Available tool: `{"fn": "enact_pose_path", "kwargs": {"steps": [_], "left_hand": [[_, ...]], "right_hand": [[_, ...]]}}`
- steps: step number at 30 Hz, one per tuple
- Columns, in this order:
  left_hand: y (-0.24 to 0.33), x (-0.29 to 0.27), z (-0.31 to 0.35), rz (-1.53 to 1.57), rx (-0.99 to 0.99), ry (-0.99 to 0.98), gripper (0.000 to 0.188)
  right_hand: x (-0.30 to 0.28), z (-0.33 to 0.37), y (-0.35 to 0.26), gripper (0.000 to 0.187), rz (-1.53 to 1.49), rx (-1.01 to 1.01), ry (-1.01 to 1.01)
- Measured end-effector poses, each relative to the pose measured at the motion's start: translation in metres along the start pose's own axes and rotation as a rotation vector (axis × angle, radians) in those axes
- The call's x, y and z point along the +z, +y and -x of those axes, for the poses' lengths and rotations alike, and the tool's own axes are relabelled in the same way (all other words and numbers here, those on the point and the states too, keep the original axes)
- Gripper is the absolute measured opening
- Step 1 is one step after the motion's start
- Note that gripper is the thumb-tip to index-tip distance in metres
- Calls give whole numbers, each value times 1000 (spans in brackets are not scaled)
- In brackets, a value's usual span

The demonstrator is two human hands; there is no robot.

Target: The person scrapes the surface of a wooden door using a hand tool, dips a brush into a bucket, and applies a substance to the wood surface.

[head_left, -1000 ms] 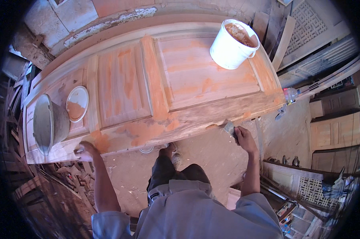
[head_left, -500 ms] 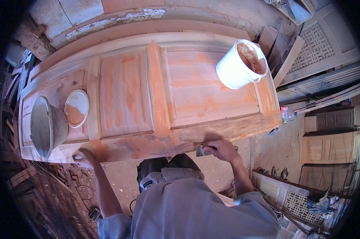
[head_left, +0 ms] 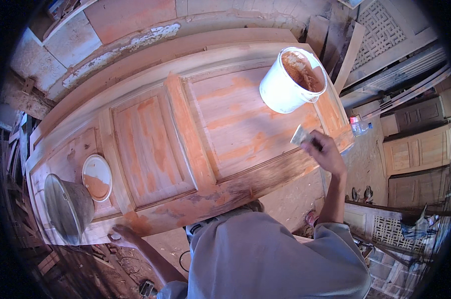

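Observation:
My right hand [head_left: 326, 150] is closed round a putty knife [head_left: 299, 135], raised over the right part of a panelled wooden door [head_left: 155, 144]. The knife's flat blade points up and left, below a white bucket [head_left: 285, 89] with orange-brown putty [head_left: 301, 72] inside. Patches of orange putty cover the door's panels and rails. At the door's near left edge, my left hand [head_left: 124, 236] has its fingers curled together; what they hold, if anything, is too small to name. Beside it stand a grey bucket [head_left: 81, 204] and a round white lid [head_left: 97, 172] smeared with putty.
A clear plastic bottle [head_left: 360, 126] is just past the door's right end. Wooden boards [head_left: 347, 57] and a lattice panel [head_left: 380, 30] lean at the back right. More wooden doors [head_left: 417, 149] lie to the right, and scrap wood [head_left: 21, 164] is piled on the left.
My right hand has lifted the putty knife off the near rail and carried it up and right toward the white bucket. The left hand stays by the door's near edge as the view turns.

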State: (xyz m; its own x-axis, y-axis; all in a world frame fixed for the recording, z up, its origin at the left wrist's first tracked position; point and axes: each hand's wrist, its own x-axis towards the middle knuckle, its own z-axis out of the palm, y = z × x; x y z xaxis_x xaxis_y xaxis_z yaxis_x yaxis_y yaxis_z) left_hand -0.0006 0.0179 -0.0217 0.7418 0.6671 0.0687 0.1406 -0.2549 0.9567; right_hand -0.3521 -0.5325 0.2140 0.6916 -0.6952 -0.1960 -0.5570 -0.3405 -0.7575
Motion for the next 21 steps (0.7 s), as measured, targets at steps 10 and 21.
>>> {"fn": "enact_pose_path", "kwargs": {"steps": [10, 21], "left_hand": [[-11, -3, -9, -46, -7, 0, 48], [-21, -2, -21, -187, 65, 57, 45]], "right_hand": [[181, 75, 28, 66, 248, 262, -163], [159, 58, 23, 53, 191, 176, -184]]}}
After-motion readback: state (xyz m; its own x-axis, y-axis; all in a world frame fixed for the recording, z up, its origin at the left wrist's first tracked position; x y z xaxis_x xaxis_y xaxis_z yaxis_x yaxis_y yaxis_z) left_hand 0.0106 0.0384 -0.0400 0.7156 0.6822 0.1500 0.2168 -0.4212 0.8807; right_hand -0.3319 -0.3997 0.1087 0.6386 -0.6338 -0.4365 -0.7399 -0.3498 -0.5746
